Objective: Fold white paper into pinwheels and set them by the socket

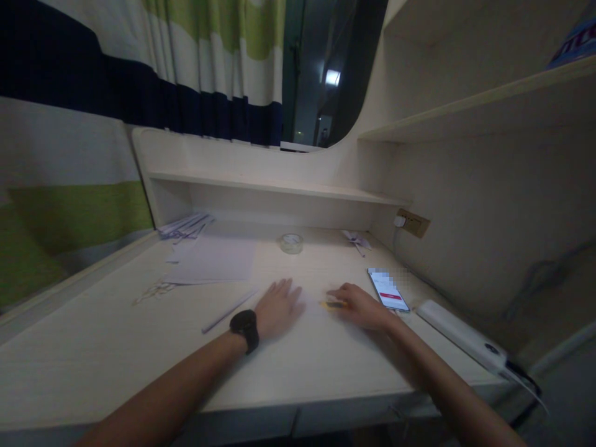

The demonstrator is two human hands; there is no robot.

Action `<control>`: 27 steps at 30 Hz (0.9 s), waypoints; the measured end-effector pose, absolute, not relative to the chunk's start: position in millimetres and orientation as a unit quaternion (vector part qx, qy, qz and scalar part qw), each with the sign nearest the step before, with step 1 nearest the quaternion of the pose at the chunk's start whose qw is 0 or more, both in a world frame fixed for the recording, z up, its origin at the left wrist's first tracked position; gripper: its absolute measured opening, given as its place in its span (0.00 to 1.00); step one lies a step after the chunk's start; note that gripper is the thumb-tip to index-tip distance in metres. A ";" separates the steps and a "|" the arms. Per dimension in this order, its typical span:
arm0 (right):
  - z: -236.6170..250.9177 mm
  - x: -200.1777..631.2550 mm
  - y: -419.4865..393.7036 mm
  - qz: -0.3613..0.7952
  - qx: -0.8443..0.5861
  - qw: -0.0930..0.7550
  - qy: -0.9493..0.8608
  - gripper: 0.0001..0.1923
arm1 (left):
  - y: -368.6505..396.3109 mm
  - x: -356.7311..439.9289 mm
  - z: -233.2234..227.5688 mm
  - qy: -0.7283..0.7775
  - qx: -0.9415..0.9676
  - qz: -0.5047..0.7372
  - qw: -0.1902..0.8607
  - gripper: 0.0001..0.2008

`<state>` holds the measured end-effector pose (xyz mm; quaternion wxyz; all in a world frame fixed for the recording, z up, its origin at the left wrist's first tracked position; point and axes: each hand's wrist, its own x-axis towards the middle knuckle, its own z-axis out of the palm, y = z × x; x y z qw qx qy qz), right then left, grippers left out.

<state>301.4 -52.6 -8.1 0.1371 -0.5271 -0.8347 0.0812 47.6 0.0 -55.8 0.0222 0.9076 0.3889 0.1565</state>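
My left hand (278, 308), with a black watch on its wrist, lies flat on the white desk with its fingers stretched out and slightly blurred. In my right hand (361, 306) is a small yellow and black utility knife (334, 305), its tip pointing left toward my left hand. Whether a pale sheet lies between the hands I cannot make out. Just left of the watch rests a thin rolled paper stick (227, 311). Beyond both hands stands a roll of clear tape (291, 243). A phone (388, 290) with a lit screen lies right of my right hand.
White paper sheets (212, 254) lie at the back left beside folded paper strips (186, 226) and thin pale strings (153, 289). A folded paper piece (357, 240) sits at the back right. A long white power strip (460, 335) with cables runs along the right side, below a wall socket (412, 223).
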 end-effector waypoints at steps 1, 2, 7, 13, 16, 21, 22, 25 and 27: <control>-11.3 299.5 -52.2 0.072 -0.522 0.148 -0.837 0.21 | 0.2 47.7 -56.1 0.390 0.907 0.158 0.021 0.31; -14.4 297.9 -52.1 0.064 -0.519 0.155 -0.838 0.20 | 0.1 47.9 -56.3 0.392 0.906 0.159 0.020 0.31; -20.6 297.5 -58.1 0.056 -0.520 0.162 -0.837 0.14 | -0.7 48.3 -56.2 0.397 0.903 0.161 0.013 0.32; -11.4 304.6 -72.2 0.061 -0.532 0.160 -0.829 0.14 | -1.1 47.5 -56.5 0.413 0.896 0.160 0.006 0.32; -9.9 304.2 -75.4 0.060 -0.536 0.164 -0.826 0.14 | -1.0 47.6 -57.3 0.416 0.894 0.165 0.006 0.33; -21.2 297.4 -73.8 0.048 -0.544 0.185 -0.817 0.14 | -0.5 47.8 -59.8 0.420 0.892 0.169 0.007 0.35; -25.0 295.5 -73.1 0.042 -0.547 0.193 -0.814 0.15 | -0.4 47.8 -60.2 0.421 0.892 0.168 0.006 0.36; -35.1 290.6 -71.1 0.022 -0.560 0.210 -0.801 0.13 | 0.0 47.8 -61.3 0.421 0.892 0.166 0.006 0.39; -39.2 289.0 -70.2 0.018 -0.562 0.211 -0.800 0.13 | 0.4 48.0 -61.8 0.423 0.891 0.167 0.010 0.39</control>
